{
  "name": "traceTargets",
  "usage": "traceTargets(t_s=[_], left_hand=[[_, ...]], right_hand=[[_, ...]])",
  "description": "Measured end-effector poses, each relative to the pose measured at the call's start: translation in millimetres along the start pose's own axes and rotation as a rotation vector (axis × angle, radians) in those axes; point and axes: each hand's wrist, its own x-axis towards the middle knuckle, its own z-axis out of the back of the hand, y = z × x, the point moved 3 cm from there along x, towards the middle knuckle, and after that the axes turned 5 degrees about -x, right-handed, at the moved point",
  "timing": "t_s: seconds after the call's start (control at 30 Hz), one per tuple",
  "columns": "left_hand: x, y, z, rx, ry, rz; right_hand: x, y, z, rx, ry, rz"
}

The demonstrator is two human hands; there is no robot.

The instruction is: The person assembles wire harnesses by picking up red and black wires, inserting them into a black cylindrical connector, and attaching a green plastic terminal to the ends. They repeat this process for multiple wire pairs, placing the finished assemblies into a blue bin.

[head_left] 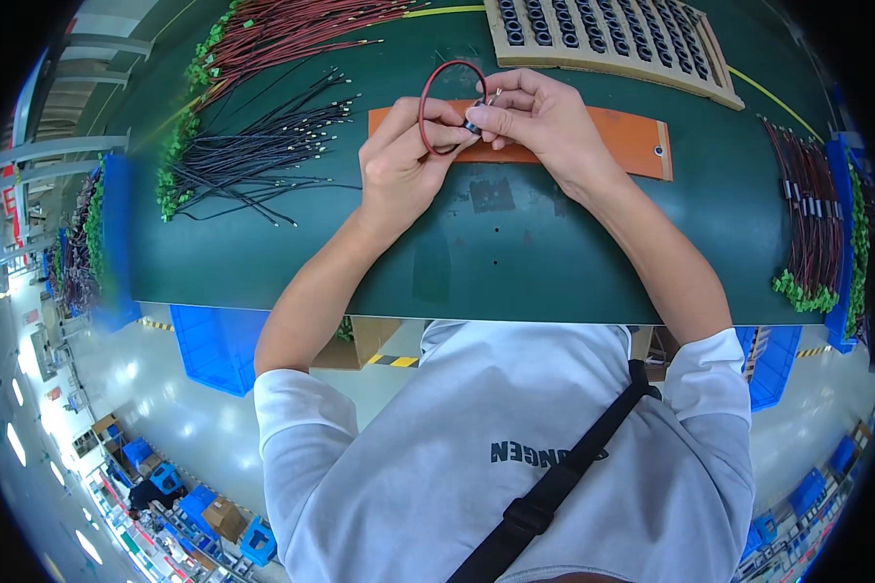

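Over the orange strip (612, 146), both my hands meet with fingers closed in pinches. Between their fingertips sits a small dark ring (472, 123), partly covered by the fingers. A dark red wire (424, 102) arcs up from it in a loop, and a short bare-looking end sticks out by my right fingers. My left hand (405, 165) grips the ring and wire from the left. From the right, my right hand (544, 121) presses thumb and fingers on the ring. How the wire runs through the ring is hidden by the fingers.
Black wires (253, 160) with green connectors lie at left, red wires (282, 44) behind them. A tray (719, 73) of dark rings stands at the back right. Bundled wires with ring-like parts (812, 209) lie by the blue bin (839, 253) at the right edge of the green table (593, 262).
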Motion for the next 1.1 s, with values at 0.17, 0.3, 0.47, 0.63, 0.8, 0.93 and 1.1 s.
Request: traceTargets(t_s=[0.17, 0.3, 0.47, 0.63, 0.8, 0.93, 1.1], left_hand=[[3.8, -6.4, 9.0, 0.051, 0.055, -0.031], [1.5, 2.1, 7.2, 0.013, 0.034, 0.030], [7.7, -3.0, 3.5, -0.020, -0.012, 0.055], [8.7, -8.7, 0.7, 0.020, 0.092, 0.152], [13.6, -8.7, -6.1, 0.216, 0.176, 0.098], [16.0, -6.9, -12.3, 0.251, 0.269, 0.187], [45.0, -18.8, -12.7, 0.123, 0.547, 0.176]], right_hand=[[0.6, -0.5, 0.4, -0.002, -0.029, 0.001], [1.1, 0.2, 0.4, 0.006, -0.019, 0.001], [-1.3, -1.2, 0.5, 0.167, -0.042, 0.035], [-5.8, 10.7, 2.0, -0.201, -0.070, 0.165], [-23.7, 26.1, 6.8, -0.942, -0.204, 0.506], [-36.4, 33.3, 29.0, -1.155, -0.353, 0.661], [-53.7, 32.6, 86.6, -0.686, -0.389, 0.462]])
